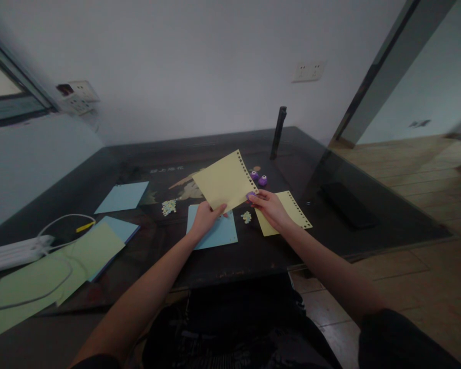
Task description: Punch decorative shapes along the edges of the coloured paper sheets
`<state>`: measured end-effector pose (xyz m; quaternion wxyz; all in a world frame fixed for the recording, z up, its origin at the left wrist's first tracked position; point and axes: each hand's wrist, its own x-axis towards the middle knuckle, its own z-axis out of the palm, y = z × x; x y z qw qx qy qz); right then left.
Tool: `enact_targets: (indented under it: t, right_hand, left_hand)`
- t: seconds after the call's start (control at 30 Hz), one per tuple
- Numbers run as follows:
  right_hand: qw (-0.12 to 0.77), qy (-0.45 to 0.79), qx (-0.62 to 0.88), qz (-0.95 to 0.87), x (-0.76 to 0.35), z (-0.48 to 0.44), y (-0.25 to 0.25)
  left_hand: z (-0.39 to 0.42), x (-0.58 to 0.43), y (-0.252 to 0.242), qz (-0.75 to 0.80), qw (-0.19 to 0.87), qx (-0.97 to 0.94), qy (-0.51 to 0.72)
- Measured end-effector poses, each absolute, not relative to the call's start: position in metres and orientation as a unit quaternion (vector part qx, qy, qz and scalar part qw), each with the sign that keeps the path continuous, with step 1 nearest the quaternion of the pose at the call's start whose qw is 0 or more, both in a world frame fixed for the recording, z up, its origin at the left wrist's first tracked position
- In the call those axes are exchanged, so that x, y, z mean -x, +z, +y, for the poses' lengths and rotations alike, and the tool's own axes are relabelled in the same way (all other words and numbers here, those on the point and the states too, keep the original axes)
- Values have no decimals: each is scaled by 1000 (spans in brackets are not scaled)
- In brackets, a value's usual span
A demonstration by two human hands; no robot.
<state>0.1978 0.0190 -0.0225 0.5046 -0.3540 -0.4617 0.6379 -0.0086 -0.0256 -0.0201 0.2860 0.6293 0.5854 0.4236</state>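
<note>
Raised above the table is a pale yellow sheet of paper (225, 179) with a row of punched holes along its right edge. My left hand (206, 219) pinches its lower edge, thumb on top. At the sheet's lower right corner, my right hand (271, 207) grips a small purple craft punch (251, 196); the fingers partly hide it. Two more purple punches (263, 180) with white round tops stand behind the sheet. Under my left hand lies a light blue sheet (215, 236). A second yellow sheet (286, 212), also holed along its right edge, lies below my right hand.
Small piles of paper bits (169, 207) lie on the dark table (230, 264). To the left are a blue sheet (123, 197), green paper (61, 266) and a white power strip (15, 253) with cables. A black cylinder (278, 133) stands behind; a dark flat object (348, 205) lies right.
</note>
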Motion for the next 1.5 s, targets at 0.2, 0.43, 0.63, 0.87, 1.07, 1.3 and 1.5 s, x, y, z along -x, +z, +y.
enact_targets:
  t: [0.2, 0.43, 0.63, 0.87, 1.07, 1.3, 1.5]
  right_hand:
    - [509, 638, 346, -464, -197, 21, -26]
    - [511, 629, 344, -474, -197, 23, -27]
    - [514, 629, 339, -474, -196, 23, -27]
    - [525, 641, 320, -460, -195, 22, -24]
    - [526, 645, 314, -458, -195, 20, -21]
    - [499, 660, 307, -470, -196, 21, -23]
    - [455, 676, 304, -493, -196, 18, -22]
  left_hand:
    - [-25, 9, -22, 584, 282, -632, 424]
    - [-25, 9, -22, 581, 284, -631, 428]
    - [-25, 8, -23, 576, 290, -626, 438]
    - [-26, 7, -22, 573, 278, -636, 435]
    - [-27, 6, -20, 572, 277, -635, 439]
    - [-27, 8, -21, 581, 253, -637, 439]
    - [-27, 8, -21, 582, 270, -622, 449]
